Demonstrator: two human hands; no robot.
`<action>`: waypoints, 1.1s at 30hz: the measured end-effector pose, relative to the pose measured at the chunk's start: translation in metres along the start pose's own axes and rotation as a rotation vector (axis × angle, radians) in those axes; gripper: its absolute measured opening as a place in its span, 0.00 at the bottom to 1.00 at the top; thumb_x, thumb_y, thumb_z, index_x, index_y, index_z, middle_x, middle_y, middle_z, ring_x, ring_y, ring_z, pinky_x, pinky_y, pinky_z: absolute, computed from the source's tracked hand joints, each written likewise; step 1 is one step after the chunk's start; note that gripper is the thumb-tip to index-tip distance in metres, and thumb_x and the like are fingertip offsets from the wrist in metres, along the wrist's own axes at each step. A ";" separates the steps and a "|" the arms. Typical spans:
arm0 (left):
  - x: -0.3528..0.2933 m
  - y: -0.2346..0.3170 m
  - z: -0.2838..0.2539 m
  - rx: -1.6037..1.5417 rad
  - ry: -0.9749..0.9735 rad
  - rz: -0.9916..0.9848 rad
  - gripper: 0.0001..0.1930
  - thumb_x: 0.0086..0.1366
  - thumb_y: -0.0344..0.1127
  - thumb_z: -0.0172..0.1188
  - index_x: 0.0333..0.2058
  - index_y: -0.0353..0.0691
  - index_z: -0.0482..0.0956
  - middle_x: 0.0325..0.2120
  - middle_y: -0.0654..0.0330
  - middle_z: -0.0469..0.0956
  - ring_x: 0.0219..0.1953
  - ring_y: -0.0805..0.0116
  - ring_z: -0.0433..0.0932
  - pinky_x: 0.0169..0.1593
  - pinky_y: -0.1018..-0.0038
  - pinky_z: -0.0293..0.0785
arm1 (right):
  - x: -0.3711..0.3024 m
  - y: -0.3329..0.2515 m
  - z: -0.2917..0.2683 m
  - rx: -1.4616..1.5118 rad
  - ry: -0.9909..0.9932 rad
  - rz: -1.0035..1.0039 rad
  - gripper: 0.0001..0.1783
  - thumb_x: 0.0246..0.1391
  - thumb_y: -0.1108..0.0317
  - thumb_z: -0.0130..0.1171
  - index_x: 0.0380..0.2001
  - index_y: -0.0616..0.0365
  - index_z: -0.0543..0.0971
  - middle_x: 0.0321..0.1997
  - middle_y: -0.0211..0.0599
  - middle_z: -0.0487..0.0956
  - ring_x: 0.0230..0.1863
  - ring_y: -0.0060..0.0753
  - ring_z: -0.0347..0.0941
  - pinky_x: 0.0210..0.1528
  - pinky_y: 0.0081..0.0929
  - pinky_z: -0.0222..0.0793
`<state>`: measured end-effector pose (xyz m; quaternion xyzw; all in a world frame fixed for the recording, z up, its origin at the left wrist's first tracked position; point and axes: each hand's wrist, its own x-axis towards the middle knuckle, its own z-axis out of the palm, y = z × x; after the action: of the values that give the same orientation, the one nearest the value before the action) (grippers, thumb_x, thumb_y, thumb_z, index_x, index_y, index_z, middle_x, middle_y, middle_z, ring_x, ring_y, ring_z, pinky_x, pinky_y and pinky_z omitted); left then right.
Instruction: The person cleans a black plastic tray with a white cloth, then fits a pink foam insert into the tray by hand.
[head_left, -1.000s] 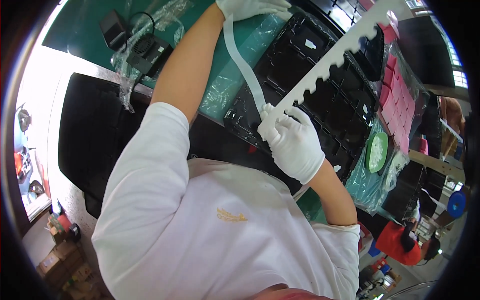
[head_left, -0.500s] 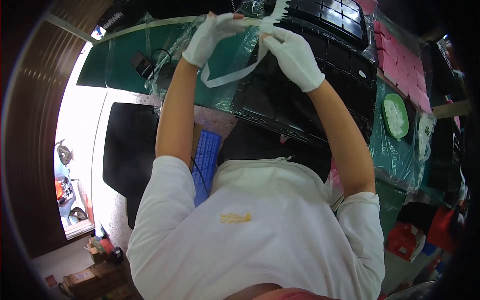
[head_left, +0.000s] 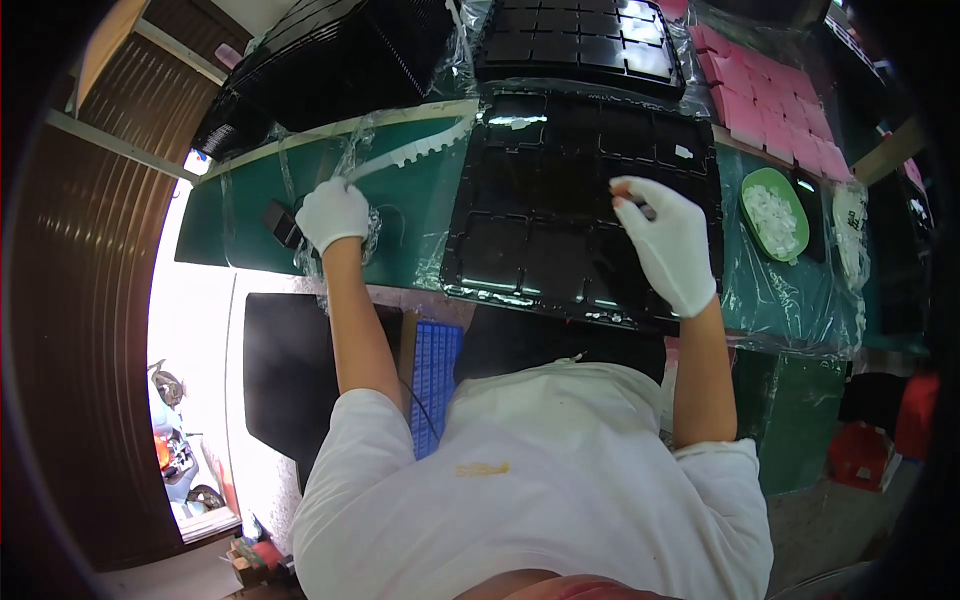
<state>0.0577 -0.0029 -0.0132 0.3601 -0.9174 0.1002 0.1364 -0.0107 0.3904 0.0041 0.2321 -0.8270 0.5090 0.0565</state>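
My left hand (head_left: 335, 214), in a white glove, is closed on the near end of a white strip (head_left: 415, 150). One edge of this strip is notched, and it slants up to the right over the green table. Above a black plastic tray (head_left: 560, 255) with rectangular sections is my right hand (head_left: 668, 245), gloved in white with bare thumb and fingertip showing. Its thumb and index tips come close together in a pinch; whether a small thing is between them I cannot make out. Small white pieces lie on the tray, one (head_left: 683, 152) at its right and another (head_left: 515, 122) at its far left.
Behind stand a second black tray (head_left: 580, 45) and a tall stack of black trays (head_left: 340, 60). At right are pink blocks (head_left: 770, 100) and a green bowl (head_left: 748, 205) of white bits. A small black box (head_left: 283, 222) sits left of my left hand. Clear plastic film covers the table.
My hands have parted: the left came down and left with the strip, the right let go of it and moved down right over the tray. The view has shifted, showing more of the far side.
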 end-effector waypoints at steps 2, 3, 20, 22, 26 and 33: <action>-0.010 -0.003 -0.012 0.051 -0.183 0.056 0.15 0.63 0.43 0.58 0.42 0.43 0.85 0.39 0.51 0.85 0.43 0.49 0.83 0.49 0.57 0.78 | -0.025 0.021 -0.010 -0.057 0.120 0.116 0.10 0.54 0.72 0.65 0.40 0.62 0.84 0.39 0.45 0.85 0.41 0.42 0.83 0.47 0.29 0.76; -0.015 -0.001 -0.020 0.109 -0.377 0.116 0.16 0.62 0.43 0.61 0.45 0.42 0.84 0.41 0.51 0.84 0.44 0.50 0.82 0.50 0.57 0.77 | -0.034 0.029 -0.013 -0.104 0.158 0.166 0.09 0.53 0.73 0.65 0.39 0.61 0.84 0.39 0.44 0.85 0.41 0.43 0.83 0.47 0.30 0.76; 0.103 0.186 0.103 -1.784 -0.469 0.389 0.14 0.66 0.32 0.64 0.49 0.34 0.82 0.47 0.59 0.83 0.50 0.73 0.80 0.56 0.76 0.74 | 0.081 0.015 0.080 -0.775 -0.533 -0.351 0.42 0.57 0.41 0.60 0.64 0.63 0.70 0.71 0.44 0.67 0.76 0.44 0.54 0.74 0.47 0.51; 0.093 0.192 0.103 -1.510 -0.265 0.612 0.15 0.64 0.35 0.66 0.48 0.35 0.83 0.45 0.56 0.84 0.49 0.67 0.82 0.56 0.73 0.74 | 0.107 0.020 0.097 -0.833 -0.566 -0.408 0.44 0.58 0.39 0.57 0.66 0.65 0.67 0.72 0.43 0.66 0.77 0.43 0.53 0.75 0.49 0.49; 0.093 0.187 0.098 -1.516 -0.230 0.499 0.15 0.64 0.37 0.64 0.46 0.35 0.83 0.45 0.52 0.84 0.50 0.59 0.82 0.56 0.68 0.75 | 0.132 0.018 0.112 -0.907 -0.609 -0.425 0.43 0.59 0.40 0.57 0.66 0.63 0.67 0.70 0.41 0.69 0.75 0.41 0.57 0.74 0.50 0.50; 0.101 0.182 0.093 -1.263 -0.206 0.632 0.14 0.64 0.37 0.62 0.44 0.35 0.83 0.43 0.50 0.83 0.47 0.52 0.81 0.53 0.65 0.76 | 0.162 0.013 0.104 -0.906 -0.728 -0.396 0.34 0.58 0.49 0.60 0.61 0.60 0.73 0.58 0.51 0.78 0.66 0.45 0.69 0.70 0.49 0.57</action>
<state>-0.1553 0.0378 -0.0835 -0.0635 -0.8689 -0.4500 0.1960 -0.1451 0.2523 -0.0023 0.4931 -0.8686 -0.0253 -0.0431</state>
